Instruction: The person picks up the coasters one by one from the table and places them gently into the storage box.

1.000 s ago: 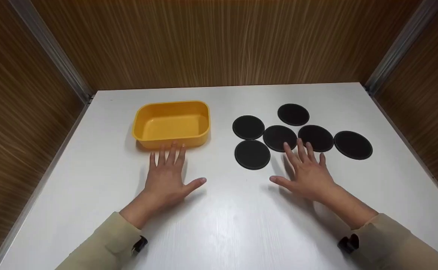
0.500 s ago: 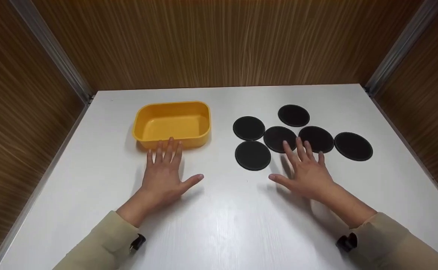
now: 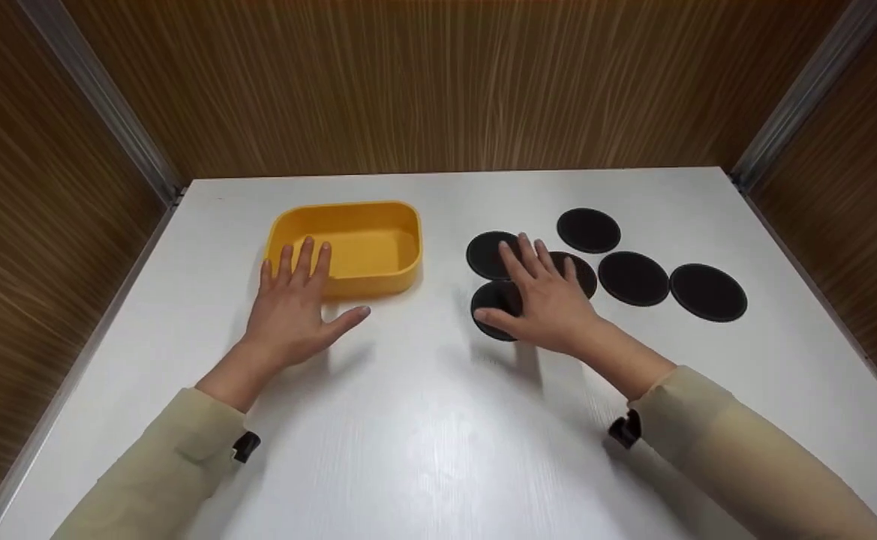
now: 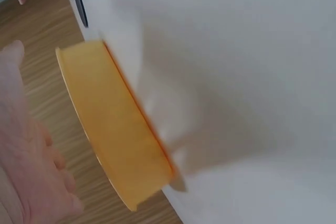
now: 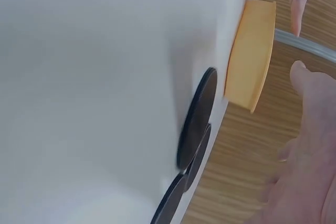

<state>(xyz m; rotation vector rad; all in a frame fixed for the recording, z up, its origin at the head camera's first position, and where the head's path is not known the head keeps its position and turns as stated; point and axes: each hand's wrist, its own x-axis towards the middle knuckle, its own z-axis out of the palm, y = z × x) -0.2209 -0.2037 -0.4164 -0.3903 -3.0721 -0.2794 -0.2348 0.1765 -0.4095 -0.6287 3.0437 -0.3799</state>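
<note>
My left hand [image 3: 286,315] hovers over the near left corner of a yellow rectangular bin [image 3: 378,251], fingers spread and holding nothing. In the left wrist view the palm is apart from the side of the yellow bin [image 4: 115,119]. My right hand [image 3: 547,304] is held above the left group of black round coasters, its fingers straight and spread. It partly hides the upper left coaster [image 3: 487,255], the lower left coaster [image 3: 494,300] and a third coaster [image 3: 581,279]. The right wrist view has a gap between that palm and the nearest coaster [image 5: 198,121].
Farther right lie a back coaster [image 3: 588,230], a middle coaster [image 3: 633,278] and a rightmost coaster [image 3: 708,292], all flat. The white table [image 3: 423,420] is bounded by a wood-grain back panel [image 3: 438,90] and side panels.
My right hand has moved left and forward, from below the middle coasters to over the left ones. My left hand has shifted left and forward over the bin's edge. Bin and coasters have stayed put.
</note>
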